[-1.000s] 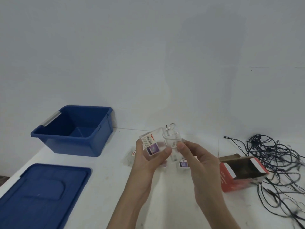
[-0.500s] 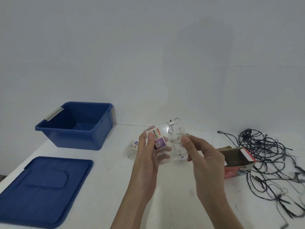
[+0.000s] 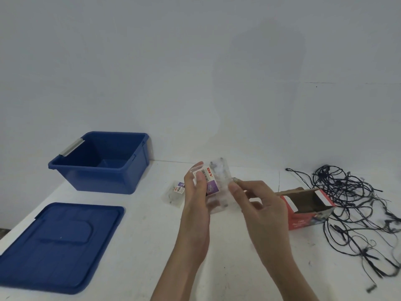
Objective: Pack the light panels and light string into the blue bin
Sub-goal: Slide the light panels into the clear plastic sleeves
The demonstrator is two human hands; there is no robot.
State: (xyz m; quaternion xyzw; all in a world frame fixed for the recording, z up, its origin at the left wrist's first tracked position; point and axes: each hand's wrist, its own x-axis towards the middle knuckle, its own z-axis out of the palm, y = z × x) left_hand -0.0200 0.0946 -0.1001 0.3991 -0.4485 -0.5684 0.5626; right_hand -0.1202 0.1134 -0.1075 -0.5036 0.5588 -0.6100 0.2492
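One bin (image 3: 104, 181), one lid (image 3: 58, 246), one box (image 3: 308, 218), one light string (image 3: 332, 181), at least two panels (image 3: 213, 185).

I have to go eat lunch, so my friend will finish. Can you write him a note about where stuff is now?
Left hand grips the clear light panel pack; right hand pinches its edge.
A second pack lies on the table; the light string is tangled at the right, beside the red box.
Open blue bin, lid in front: nothing visibly packed.
To do: everything goes in.
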